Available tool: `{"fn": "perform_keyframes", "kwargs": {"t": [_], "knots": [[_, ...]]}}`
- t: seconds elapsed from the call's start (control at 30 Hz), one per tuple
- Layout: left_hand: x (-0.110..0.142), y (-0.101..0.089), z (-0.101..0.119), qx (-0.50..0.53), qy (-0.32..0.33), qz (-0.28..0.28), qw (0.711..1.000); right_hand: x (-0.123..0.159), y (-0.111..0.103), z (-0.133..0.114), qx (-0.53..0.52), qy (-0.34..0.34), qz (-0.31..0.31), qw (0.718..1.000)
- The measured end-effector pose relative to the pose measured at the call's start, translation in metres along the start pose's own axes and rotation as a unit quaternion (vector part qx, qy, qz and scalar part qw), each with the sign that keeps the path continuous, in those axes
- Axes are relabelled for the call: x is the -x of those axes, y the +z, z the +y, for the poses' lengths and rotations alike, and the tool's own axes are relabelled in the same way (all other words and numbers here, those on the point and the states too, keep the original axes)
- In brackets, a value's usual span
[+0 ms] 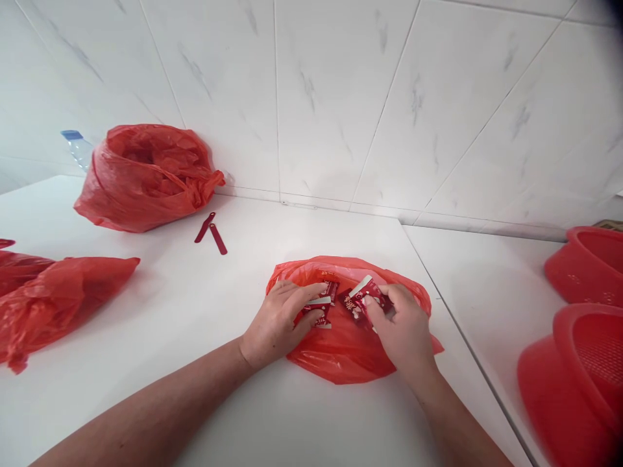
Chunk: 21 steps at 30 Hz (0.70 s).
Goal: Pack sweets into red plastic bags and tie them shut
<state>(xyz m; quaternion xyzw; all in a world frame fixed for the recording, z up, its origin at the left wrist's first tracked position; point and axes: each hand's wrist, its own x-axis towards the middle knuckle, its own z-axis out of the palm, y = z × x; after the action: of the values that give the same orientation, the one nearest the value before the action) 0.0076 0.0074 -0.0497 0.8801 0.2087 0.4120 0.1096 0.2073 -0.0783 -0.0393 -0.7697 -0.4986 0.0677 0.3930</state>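
An open red plastic bag (350, 363) lies in front of me on the white table, with both hands over it. My left hand (280, 318) is closed on a small dark red printed packet (318, 316) with a pale edge; another packet (333, 290) shows just past its fingertips. On the right, my right hand (406, 327) pinches a similar red packet (366, 290) with a white strip, tilted. Against it sits a further dark packet (351, 306); whether the hand grips that one too, I cannot tell.
A full red plastic bag (141, 188) stands by the tiled wall, with a clear blue-capped bottle (78, 148) behind it. Two dark red strips (218, 239) lie near it. Another red bag (63, 298) is at the left edge. Red plastic baskets (549, 376) stand at right.
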Motion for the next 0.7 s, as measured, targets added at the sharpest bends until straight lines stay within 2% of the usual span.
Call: {"fn": "perform_keyframes", "kwargs": {"t": [0.07,0.17,0.3,0.47,0.57,0.7], "knots": [[0.002,0.0,0.004,0.016,-0.004,-0.001,1.0,-0.002,0.0,0.002,0.006,0.005,0.023,1.0],[0.004,0.004,0.009,0.046,-0.045,-0.005,0.998,-0.004,0.001,0.004,-0.003,0.016,0.039,0.999],[0.002,0.008,0.01,0.066,-0.09,-0.037,0.993,-0.005,0.001,0.006,0.018,0.02,0.045,0.999],[-0.001,0.007,0.005,0.016,-0.03,-0.049,0.998,-0.006,0.004,0.012,0.077,0.01,0.004,0.997],[-0.001,0.006,0.004,0.001,-0.015,-0.097,0.995,-0.007,0.008,0.019,0.094,-0.025,-0.007,0.995],[0.0,0.008,0.004,-0.008,-0.019,-0.168,0.986,-0.007,0.01,0.023,0.104,-0.028,-0.019,0.994]]}}
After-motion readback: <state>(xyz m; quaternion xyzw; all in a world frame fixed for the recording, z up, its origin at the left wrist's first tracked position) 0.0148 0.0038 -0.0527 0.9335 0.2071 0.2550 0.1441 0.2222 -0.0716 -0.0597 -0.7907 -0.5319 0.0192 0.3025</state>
